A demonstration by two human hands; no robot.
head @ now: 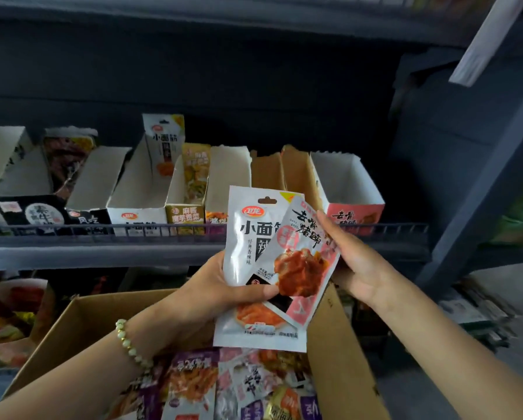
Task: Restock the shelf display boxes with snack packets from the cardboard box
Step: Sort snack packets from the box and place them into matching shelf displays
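Observation:
My left hand (220, 286) grips a white snack packet (248, 237) with black characters, thumb across its front. A pink-and-white packet (302, 253) with red meat printed on it lies over the white one. My right hand (354, 262) holds the pink packet's right edge, fingers behind it. Both packets hover above the open cardboard box (339, 344), which holds several mixed packets (223, 386). On the shelf behind stands a row of display boxes: a pink one (357, 213) at the right looks empty, and a white one (139, 213) has a single packet upright in it.
A wire rail (163, 230) runs along the shelf front. More display boxes, black (33, 213) and yellow (186, 215), stand to the left. A dark upright post (472, 213) is at the right. Packaged goods (8, 313) fill the lower shelf at the left.

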